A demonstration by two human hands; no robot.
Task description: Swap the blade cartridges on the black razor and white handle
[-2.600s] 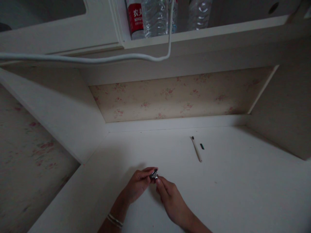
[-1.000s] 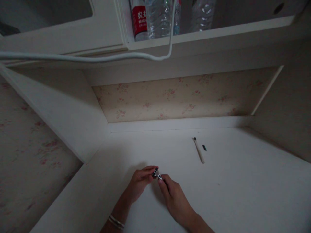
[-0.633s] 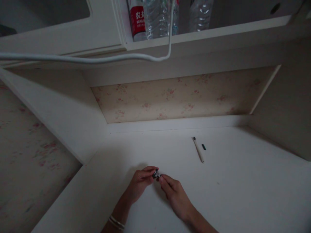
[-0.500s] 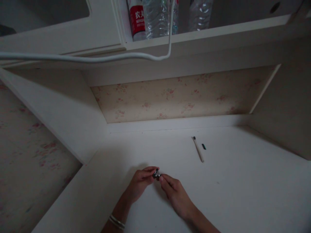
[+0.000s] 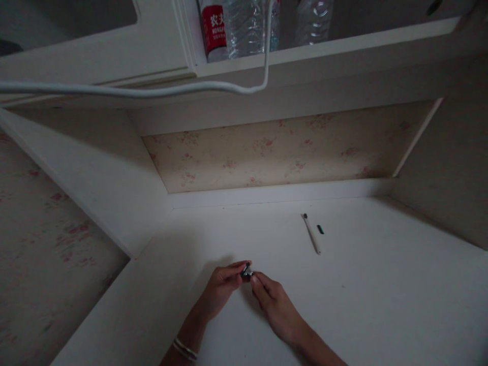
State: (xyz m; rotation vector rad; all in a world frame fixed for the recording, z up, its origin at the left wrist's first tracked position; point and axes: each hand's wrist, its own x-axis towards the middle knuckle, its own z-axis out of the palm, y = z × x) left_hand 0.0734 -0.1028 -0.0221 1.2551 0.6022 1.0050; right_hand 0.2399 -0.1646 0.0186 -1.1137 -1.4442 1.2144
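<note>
Between my two hands is a small black-and-silver object (image 5: 247, 271), too small and dark for its exact kind to show. From the left, my left hand (image 5: 223, 283) pinches its dark side with thumb and fingers. My right hand (image 5: 272, 297) is closed on the silver end, thumb against the forefinger. Both hands are held over the white desk top (image 5: 366, 315). Farther back to the right lies a toothbrush (image 5: 312, 235) with a pale handle and dark bristles. Beside it rests a short, dark, narrow piece (image 5: 320, 229).
A white cable (image 5: 152, 92) crosses in front of the upper cabinet. On the shelf above stand clear plastic bottles (image 5: 244, 28) and one with a red label (image 5: 214, 25). White panels (image 5: 95, 173) enclose the desk at left and right, with flowered wallpaper (image 5: 263, 157) behind.
The small object has turned very slightly between my fingers. Both hands keep their grip in nearly the same place, and the toothbrush and dark piece have stayed put.
</note>
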